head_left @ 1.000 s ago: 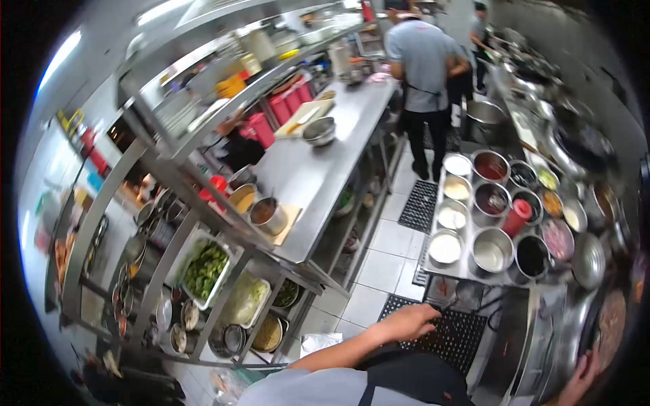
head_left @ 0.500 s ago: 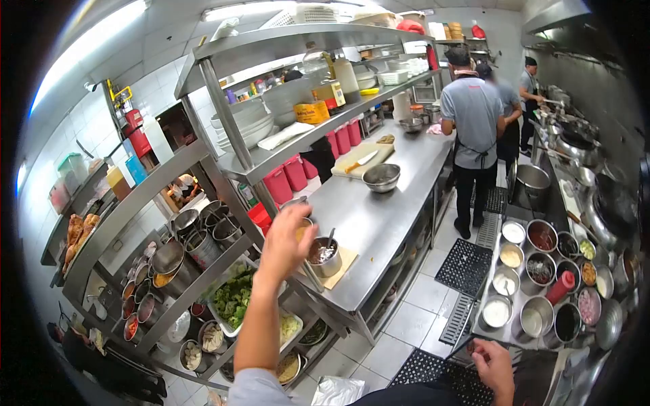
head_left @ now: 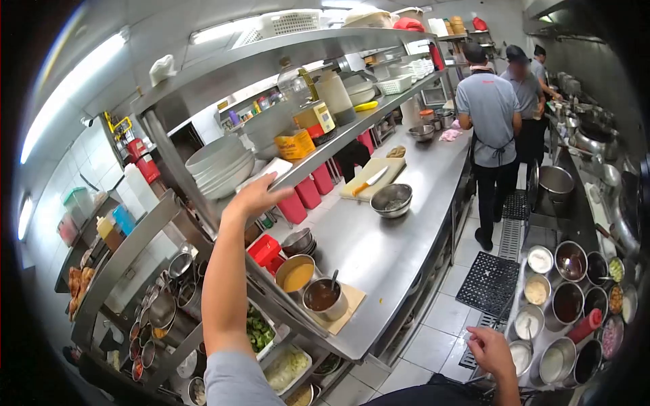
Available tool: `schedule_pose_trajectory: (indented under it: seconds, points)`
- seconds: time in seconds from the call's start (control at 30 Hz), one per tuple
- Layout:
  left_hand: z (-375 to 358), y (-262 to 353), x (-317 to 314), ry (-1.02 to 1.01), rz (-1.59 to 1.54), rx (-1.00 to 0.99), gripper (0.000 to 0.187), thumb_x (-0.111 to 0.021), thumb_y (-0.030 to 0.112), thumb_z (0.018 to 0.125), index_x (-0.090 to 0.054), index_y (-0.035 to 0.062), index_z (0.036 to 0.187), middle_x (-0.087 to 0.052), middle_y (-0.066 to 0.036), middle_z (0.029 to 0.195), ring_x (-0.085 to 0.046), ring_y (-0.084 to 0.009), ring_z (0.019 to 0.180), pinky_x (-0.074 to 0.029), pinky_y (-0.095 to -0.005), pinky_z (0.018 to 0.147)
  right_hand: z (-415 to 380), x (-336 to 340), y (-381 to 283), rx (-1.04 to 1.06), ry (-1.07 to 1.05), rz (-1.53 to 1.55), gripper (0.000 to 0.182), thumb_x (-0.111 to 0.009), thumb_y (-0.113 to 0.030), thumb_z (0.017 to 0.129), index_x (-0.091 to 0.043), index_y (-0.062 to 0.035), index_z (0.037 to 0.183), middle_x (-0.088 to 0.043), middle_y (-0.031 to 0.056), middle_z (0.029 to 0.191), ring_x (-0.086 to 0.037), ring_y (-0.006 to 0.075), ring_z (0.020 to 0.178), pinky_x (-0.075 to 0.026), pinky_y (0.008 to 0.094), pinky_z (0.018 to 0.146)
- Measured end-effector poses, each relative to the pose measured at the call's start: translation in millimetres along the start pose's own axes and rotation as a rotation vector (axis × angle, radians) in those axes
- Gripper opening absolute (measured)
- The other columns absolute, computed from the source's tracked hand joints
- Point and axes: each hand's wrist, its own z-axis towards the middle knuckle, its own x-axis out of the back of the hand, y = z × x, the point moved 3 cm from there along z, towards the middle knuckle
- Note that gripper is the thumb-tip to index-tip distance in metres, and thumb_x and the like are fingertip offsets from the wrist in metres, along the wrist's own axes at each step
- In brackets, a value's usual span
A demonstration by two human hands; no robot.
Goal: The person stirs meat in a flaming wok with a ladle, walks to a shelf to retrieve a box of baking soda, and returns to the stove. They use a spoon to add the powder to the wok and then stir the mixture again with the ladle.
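Our left grip (head_left: 257,195), spread and empty, is near the white bowls (head_left: 219,166) on the left shelf (head_left: 352,131), which look hard and easy to break, so we'd hold their rims, and our right grip (head_left: 489,346) hangs loose.

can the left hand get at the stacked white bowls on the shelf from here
Probably yes: the left hand is open, with nothing seen in it, raised near the shelf and close to the stacked white bowls in this view. Nothing visible blocks the way, though depth is hard to judge.
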Motion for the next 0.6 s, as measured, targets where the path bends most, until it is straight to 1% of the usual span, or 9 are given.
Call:
schedule_pose_trajectory:
  seconds: [0.07, 0.17, 0.2, 0.33, 0.37, 0.4, 0.47, 0.57, 0.6]
  points:
    - [-10.7, -16.0, -12.5, 0.001, 0.02, 0.071, 0.082, -0.066, 0.068, 0.087, -0.057, 0.0081, 0.143, -0.059, -0.02, 0.143, -0.053, -0.0339, 0.136, -0.031, -0.0561, 0.119, 45.2, -3.0, 0.0, 0.085, 0.0, 0.045, 0.027, -0.072, -0.013, 0.088, -0.074, -0.0059, 0.115, -0.07, 0.013, 0.086, -0.068, 0.0258, 0.071, -0.054, 0.0366, 0.067]
    - [-36.6, -19.4, -18.8, 0.238, 0.182, 0.024, 0.081, -0.073, 0.058, 0.085, -0.057, 0.0023, 0.141, -0.063, -0.023, 0.136, -0.061, -0.0377, 0.126, -0.044, -0.0433, 0.11, 129.7, -4.8, -18.0, 0.231, -0.02, 0.062, 0.026, -0.072, -0.014, 0.089, -0.074, -0.0066, 0.114, -0.07, 0.0142, 0.084, -0.066, 0.0258, 0.067, -0.053, 0.0351, 0.064]
    - [-37.2, -18.5, -17.9, 0.246, 0.169, 0.041, 0.08, -0.074, 0.057, 0.085, -0.057, 0.0031, 0.141, -0.063, -0.023, 0.136, -0.061, -0.0379, 0.125, -0.044, -0.0441, 0.11, 163.2, -1.6, -44.3, 0.312, -0.024, 0.039, 0.026, -0.072, -0.013, 0.09, -0.074, -0.0044, 0.114, -0.07, 0.0137, 0.085, -0.066, 0.0238, 0.067, -0.052, 0.0346, 0.063]
    - [-33.1, -13.3, -24.5, 0.33, 0.19, 0.075, 0.079, -0.076, 0.057, 0.082, -0.058, 0.0069, 0.142, -0.06, -0.023, 0.141, -0.057, -0.0392, 0.129, -0.041, -0.0483, 0.111, 307.6, -25.1, -165.5, 0.635, 0.113, 0.497, 0.035, -0.07, -0.013, 0.093, -0.064, 0.0008, 0.124, -0.066, 0.0087, 0.086, -0.062, 0.0145, 0.071, -0.051, 0.0285, 0.068]
    - [-33.4, -13.3, -26.2, 0.396, 0.228, 0.063, 0.081, -0.077, 0.057, 0.082, -0.058, 0.007, 0.142, -0.058, -0.023, 0.142, -0.055, -0.0392, 0.131, -0.041, -0.0489, 0.112, 338.3, -26.6, -201.1, 0.621, 0.111, 0.39, 0.038, -0.068, -0.011, 0.095, -0.06, 0.0011, 0.13, -0.069, 0.0061, 0.093, -0.066, 0.0108, 0.082, -0.053, 0.0274, 0.076]
    - [-33.5, -13.0, -26.0, 0.462, 0.271, 0.052, 0.082, -0.077, 0.058, 0.081, -0.058, 0.0071, 0.142, -0.057, -0.023, 0.144, -0.054, -0.0393, 0.133, -0.04, -0.0495, 0.113, 369.2, -36.2, -235.4, 0.714, 0.242, 0.403, 0.041, -0.071, -0.016, 0.093, -0.059, 0.0009, 0.129, -0.071, 0.0086, 0.097, -0.067, 0.0138, 0.082, -0.054, 0.029, 0.076]
    - [-32.2, -8.8, -22.6, 0.47, 0.261, 0.076, 0.085, -0.079, 0.06, 0.078, -0.058, 0.0074, 0.142, -0.054, -0.023, 0.147, -0.051, -0.0396, 0.136, -0.039, -0.0493, 0.114, 420.8, -58.5, -292.8, 0.723, 0.284, 0.35, 0.055, -0.075, -0.026, 0.09, -0.054, 0.0011, 0.133, -0.072, 0.0138, 0.101, -0.071, 0.0246, 0.085, -0.056, 0.0358, 0.078]
    - [-31.3, -3.7, -19.4, 0.476, 0.259, 0.111, 0.089, -0.08, 0.062, 0.076, -0.057, 0.0081, 0.142, -0.052, -0.023, 0.149, -0.049, -0.0402, 0.138, -0.038, -0.0492, 0.115, 464.1, -98.7, -344.3, 0.788, 0.516, 0.075, 0.068, -0.077, -0.035, 0.086, -0.047, 0.0025, 0.135, -0.071, 0.0203, 0.103, -0.071, 0.0369, 0.093, -0.057, 0.0451, 0.08]
    - [-30.9, -3.4, -19.2, 0.475, 0.263, 0.124, 0.09, -0.08, 0.062, 0.075, -0.057, 0.0084, 0.143, -0.052, -0.023, 0.149, -0.048, -0.0405, 0.138, -0.037, -0.0493, 0.115, 472.8, -105.0, -353.2, 0.75, 0.443, 0.043, 0.07, -0.077, -0.036, 0.086, -0.045, 0.0026, 0.134, -0.071, 0.0221, 0.103, -0.071, 0.0394, 0.094, -0.057, 0.0473, 0.081]
